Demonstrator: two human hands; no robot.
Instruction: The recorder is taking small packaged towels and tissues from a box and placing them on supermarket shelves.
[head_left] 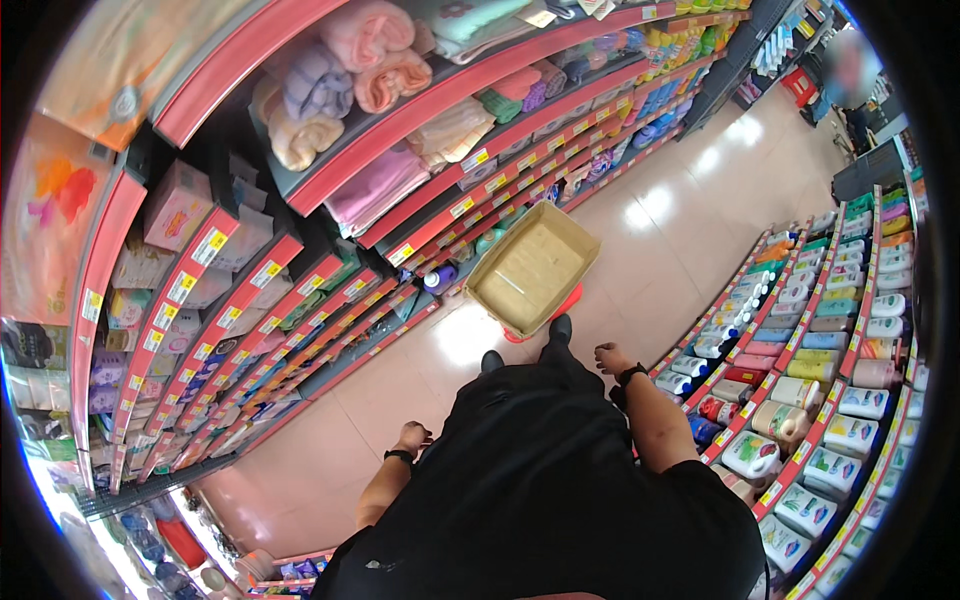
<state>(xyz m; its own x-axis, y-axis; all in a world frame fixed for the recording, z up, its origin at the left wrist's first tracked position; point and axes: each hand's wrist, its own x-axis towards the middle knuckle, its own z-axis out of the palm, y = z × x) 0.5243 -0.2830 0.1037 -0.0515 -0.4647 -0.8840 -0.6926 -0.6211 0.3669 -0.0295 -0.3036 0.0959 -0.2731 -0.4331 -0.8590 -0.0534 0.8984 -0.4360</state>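
My left hand (412,437) hangs low beside my body, its fingers loosely bent and apart, holding nothing. On the other side my right hand (610,358) also hangs free, with fingers spread and nothing in them. Each wrist has a dark band. An open cardboard box (535,265) stands in front of my shoes, its brown inner bottom showing. Under its near edge a red thing (571,300) peeks out, mostly hidden by the box. Neither hand touches the box; the right is the closer one. A purple bottle (440,278) is on a low shelf left of the box.
Long shelves (330,290) with red price rails run along my left, holding rolled towels (370,35) and packaged goods. Shelves on my right carry rows of bottles (805,510). Pale shiny floor tiles (660,230) lie between. A person (850,70) is at the far right.
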